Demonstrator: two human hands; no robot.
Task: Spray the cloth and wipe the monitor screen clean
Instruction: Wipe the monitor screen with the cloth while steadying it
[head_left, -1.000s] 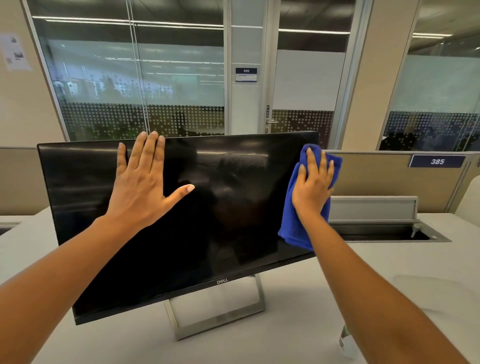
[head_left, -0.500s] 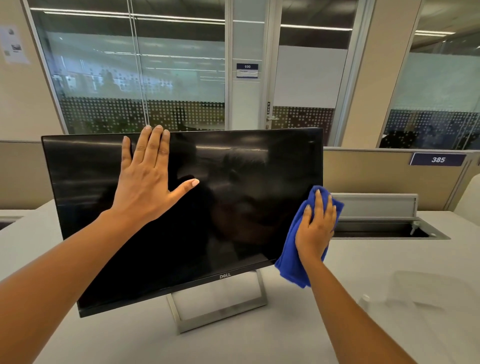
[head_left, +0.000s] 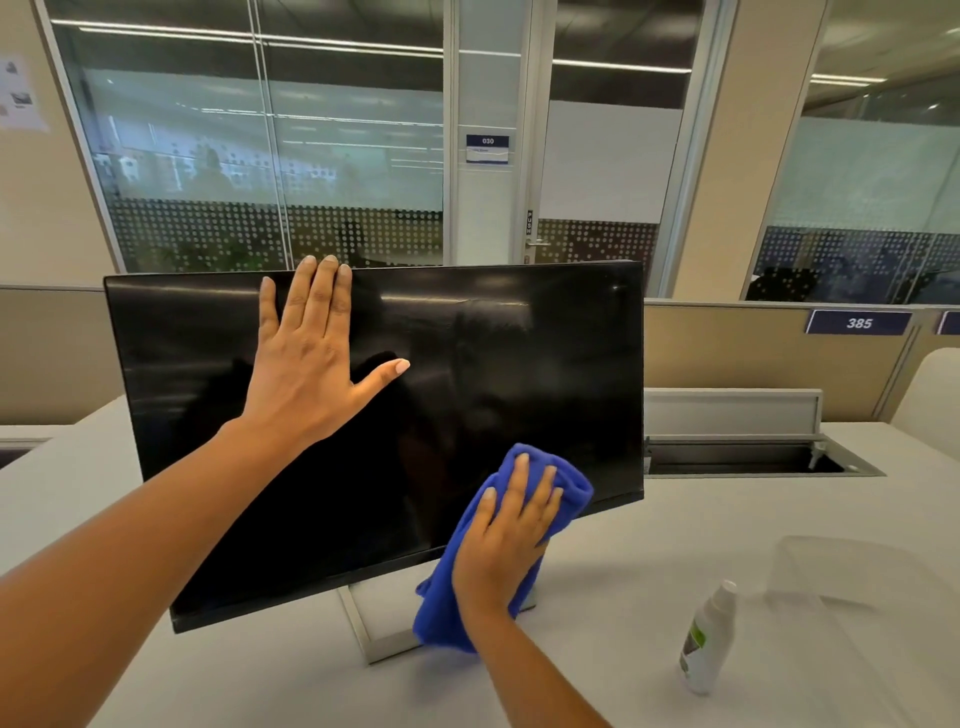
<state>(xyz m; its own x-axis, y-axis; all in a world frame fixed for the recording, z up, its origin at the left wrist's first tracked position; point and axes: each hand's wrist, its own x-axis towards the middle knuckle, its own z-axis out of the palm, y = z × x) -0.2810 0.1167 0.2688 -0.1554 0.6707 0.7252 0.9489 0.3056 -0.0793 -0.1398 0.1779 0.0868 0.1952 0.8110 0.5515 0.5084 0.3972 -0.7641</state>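
Note:
A black monitor (head_left: 519, 374) stands tilted on a silver stand in the middle of the desk. My left hand (head_left: 311, 358) lies flat on the upper left part of the screen, fingers straight and reaching the top edge. My right hand (head_left: 506, 540) presses a folded blue cloth (head_left: 447, 597) against the lower right part of the screen, fingers laid straight over it; the cloth hangs past the bottom bezel. A white spray bottle (head_left: 709, 639) with a green label stands on the desk to the right, apart from both hands.
The white desk (head_left: 675, 545) spreads around the monitor. An open cable tray (head_left: 748, 457) with a raised lid sits behind on the right. A clear plastic piece (head_left: 841, 571) lies at the right. Beige partitions and glass walls stand behind.
My right hand has slid the cloth down the right side of the screen and then leftwards along its lower edge. My left hand stays flat on the screen. The spray bottle has come into view.

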